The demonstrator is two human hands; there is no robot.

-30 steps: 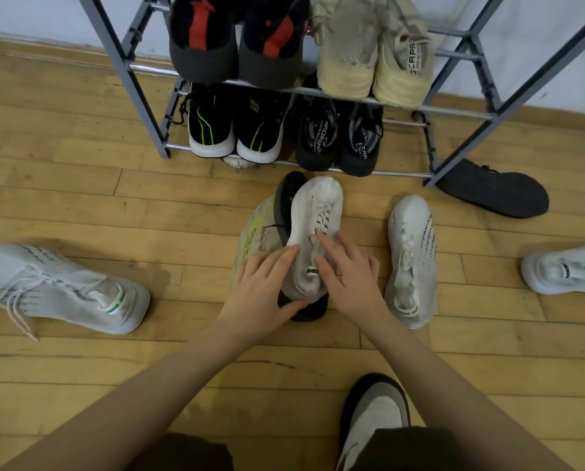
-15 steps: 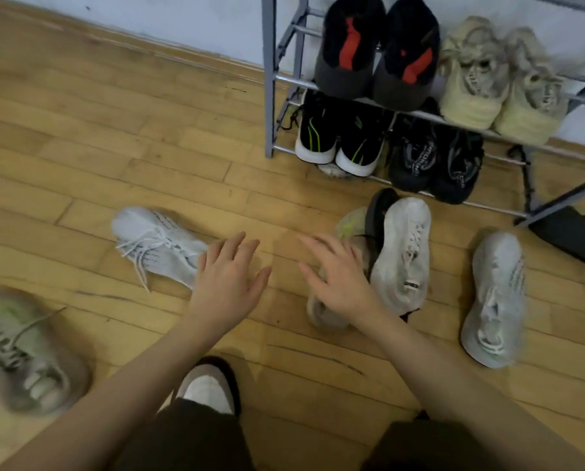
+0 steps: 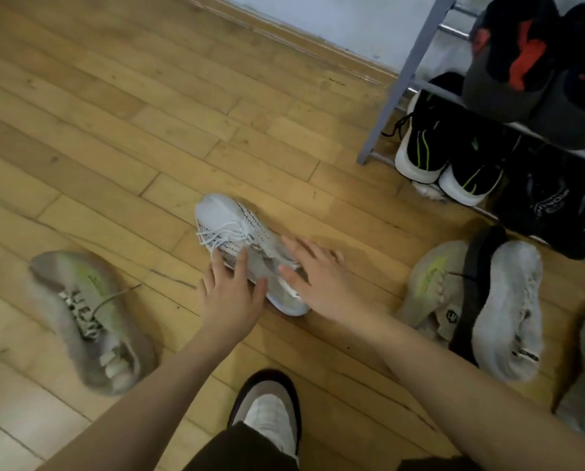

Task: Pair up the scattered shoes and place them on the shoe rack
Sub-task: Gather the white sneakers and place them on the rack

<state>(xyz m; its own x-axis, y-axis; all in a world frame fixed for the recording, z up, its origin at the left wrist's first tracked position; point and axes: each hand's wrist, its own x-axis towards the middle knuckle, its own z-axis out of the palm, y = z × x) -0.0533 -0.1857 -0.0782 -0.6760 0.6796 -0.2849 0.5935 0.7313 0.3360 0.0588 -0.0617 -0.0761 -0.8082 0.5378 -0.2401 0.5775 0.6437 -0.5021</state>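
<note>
Pairs fill the grey metal shoe rack (image 3: 408,79), yet several strays remain; left hand (image 3: 231,292) and right hand (image 3: 321,283), fingers spread, close on the white knit laced sneaker (image 3: 240,239).

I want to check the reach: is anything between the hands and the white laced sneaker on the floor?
Nothing visible. The left hand and right hand are already at the white laced sneaker, one on each side of its heel end, fingers straight.
</note>
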